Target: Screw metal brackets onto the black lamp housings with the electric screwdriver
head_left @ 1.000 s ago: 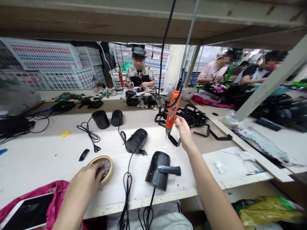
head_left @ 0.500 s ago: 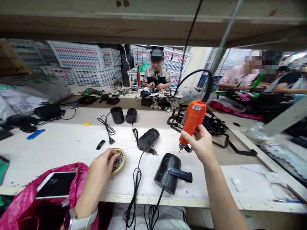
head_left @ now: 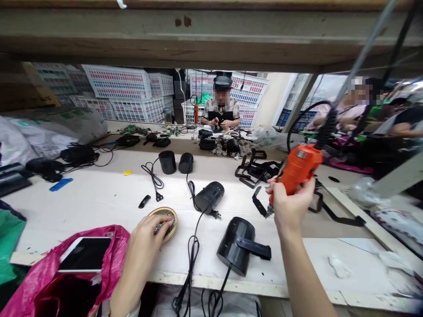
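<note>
My right hand grips an orange electric screwdriver that hangs on a coiled black cable, its bit pointing down and left above the bench. My left hand rests its fingertips in a small round gold dish of screws. Between my hands lies a black cylindrical lamp housing with a black bracket across it and a cord running off the bench edge. A second black housing with a plug lies just behind it.
A phone lies on a pink bag at my lower left. Two black cups and a pile of black brackets sit further back. A wooden shelf hangs low overhead. Other people work across the bench and at the right.
My right hand took hold of the hanging screwdriver and pulled it down and toward me. My left hand stayed at the screw dish. My view swung left.
</note>
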`<state>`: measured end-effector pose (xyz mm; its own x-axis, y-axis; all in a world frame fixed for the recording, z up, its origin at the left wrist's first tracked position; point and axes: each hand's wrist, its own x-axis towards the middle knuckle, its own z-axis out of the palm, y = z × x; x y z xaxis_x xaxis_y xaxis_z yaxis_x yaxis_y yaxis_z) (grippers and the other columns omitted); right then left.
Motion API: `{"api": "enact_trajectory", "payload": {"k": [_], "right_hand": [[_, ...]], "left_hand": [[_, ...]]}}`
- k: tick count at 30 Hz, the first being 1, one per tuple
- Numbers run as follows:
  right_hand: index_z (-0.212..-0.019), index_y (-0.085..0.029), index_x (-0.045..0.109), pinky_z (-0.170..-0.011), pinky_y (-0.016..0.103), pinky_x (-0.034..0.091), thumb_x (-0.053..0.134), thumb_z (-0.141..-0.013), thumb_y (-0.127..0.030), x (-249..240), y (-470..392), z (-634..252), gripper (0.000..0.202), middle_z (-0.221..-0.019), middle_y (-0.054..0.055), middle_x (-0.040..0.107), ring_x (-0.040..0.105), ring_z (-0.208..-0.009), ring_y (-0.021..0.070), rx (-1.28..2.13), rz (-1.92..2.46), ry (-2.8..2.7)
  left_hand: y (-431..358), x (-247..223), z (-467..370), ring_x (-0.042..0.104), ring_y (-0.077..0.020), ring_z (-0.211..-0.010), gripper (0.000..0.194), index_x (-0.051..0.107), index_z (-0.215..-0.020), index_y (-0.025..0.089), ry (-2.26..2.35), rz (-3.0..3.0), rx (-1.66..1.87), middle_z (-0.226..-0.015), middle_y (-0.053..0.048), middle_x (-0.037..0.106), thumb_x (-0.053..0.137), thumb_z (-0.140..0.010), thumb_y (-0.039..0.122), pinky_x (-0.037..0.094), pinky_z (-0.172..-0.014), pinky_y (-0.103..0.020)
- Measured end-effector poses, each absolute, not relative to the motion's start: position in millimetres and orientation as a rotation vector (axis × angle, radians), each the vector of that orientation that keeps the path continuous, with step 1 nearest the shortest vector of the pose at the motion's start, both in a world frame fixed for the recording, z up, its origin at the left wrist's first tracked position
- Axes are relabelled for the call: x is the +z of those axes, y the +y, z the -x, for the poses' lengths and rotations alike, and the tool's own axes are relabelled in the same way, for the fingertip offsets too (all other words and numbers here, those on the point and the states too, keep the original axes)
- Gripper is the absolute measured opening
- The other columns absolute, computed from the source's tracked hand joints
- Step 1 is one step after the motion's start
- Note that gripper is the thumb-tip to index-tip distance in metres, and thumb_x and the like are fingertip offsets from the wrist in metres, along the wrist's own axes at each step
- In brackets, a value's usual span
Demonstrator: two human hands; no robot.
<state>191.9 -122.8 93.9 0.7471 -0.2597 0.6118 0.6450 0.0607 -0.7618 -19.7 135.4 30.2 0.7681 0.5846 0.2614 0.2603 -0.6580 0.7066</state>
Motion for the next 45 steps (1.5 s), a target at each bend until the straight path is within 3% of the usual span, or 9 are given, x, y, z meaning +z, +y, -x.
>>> {"api": "enact_trajectory", "payload": {"k": [4, 8, 11, 16, 22, 31, 45], "right_hand": [[-0.090, -0.018, 0.056, -0.044, 0.025, 0.040, 0.068, -0.071, -0.025, 116, -102, -163, 0.024, -0.065, 0.000, 0.057, 0.050, -0.048, 0.0167, -0.703, 1.022, -0.314], [-0.089, -0.018, 0.059, -0.044, 0.024, 0.038, 0.062, -0.071, -0.029, 131, -90, -129, 0.022, -0.058, -0.003, 0.048, 0.044, -0.044, 0.0148, -0.405, 0.878, -0.424], [-0.089, -0.020, 0.058, -0.042, 0.023, 0.037, 0.057, -0.075, -0.030, 130, -85, -107, 0.017, -0.058, -0.004, 0.045, 0.040, -0.043, 0.0140, -0.183, 0.821, -0.519], [-0.094, -0.020, 0.056, -0.042, 0.024, 0.035, 0.051, -0.080, -0.026, 118, -77, -87, 0.016, -0.062, -0.002, 0.044, 0.038, -0.042, 0.0140, -0.043, 0.758, -0.608], [-0.094, -0.021, 0.052, -0.042, 0.025, 0.033, 0.051, -0.081, -0.029, 114, -71, -80, 0.015, -0.061, -0.003, 0.042, 0.038, -0.042, 0.0152, -0.024, 0.808, -0.617], [-0.092, -0.019, 0.059, -0.046, 0.023, 0.038, 0.059, -0.076, -0.025, 122, -77, -76, 0.017, -0.061, -0.001, 0.049, 0.042, -0.045, 0.0145, -0.009, 0.717, -0.571], [-0.091, -0.018, 0.061, -0.045, 0.021, 0.039, 0.062, -0.074, -0.025, 123, -81, -76, 0.019, -0.060, -0.002, 0.049, 0.042, -0.044, 0.0142, -0.022, 0.698, -0.566]], "left_hand": [[100, 30, 17, 0.073, -0.0174, -0.098, 0.019, 0.079, -0.102, 0.032, 0.225, -2.171, 0.736, -0.102, 0.003, 0.079, 0.062, -0.094, 0.030, 0.057, -0.090, -0.028], [59, 28, 14, 0.071, -0.0106, -0.089, 0.023, 0.074, -0.111, 0.033, 0.065, -2.058, 0.735, -0.097, 0.006, 0.077, 0.065, -0.095, 0.020, 0.056, -0.082, -0.019], [43, 27, 14, 0.068, -0.0109, -0.084, 0.029, 0.068, -0.121, 0.031, 0.051, -2.057, 0.710, -0.093, 0.004, 0.074, 0.070, -0.093, 0.021, 0.054, -0.078, -0.019], [37, 25, 15, 0.064, -0.0111, -0.079, 0.029, 0.066, -0.120, 0.030, 0.010, -2.065, 0.701, -0.088, 0.004, 0.071, 0.072, -0.093, 0.022, 0.051, -0.074, -0.020], [31, 29, 15, 0.066, -0.0094, -0.081, 0.025, 0.069, -0.114, 0.032, 0.059, -1.922, 0.715, -0.090, 0.006, 0.072, 0.073, -0.092, 0.021, 0.052, -0.077, -0.017], [29, 24, 16, 0.066, -0.0091, -0.078, 0.013, 0.070, -0.103, 0.026, 0.096, -1.895, 0.781, -0.087, 0.005, 0.070, 0.073, -0.091, 0.021, 0.052, -0.074, -0.018], [25, 30, 15, 0.067, -0.0063, -0.082, 0.016, 0.069, -0.101, 0.029, 0.055, -1.906, 0.790, -0.088, 0.009, 0.070, 0.074, -0.091, 0.017, 0.053, -0.077, -0.015]]}}
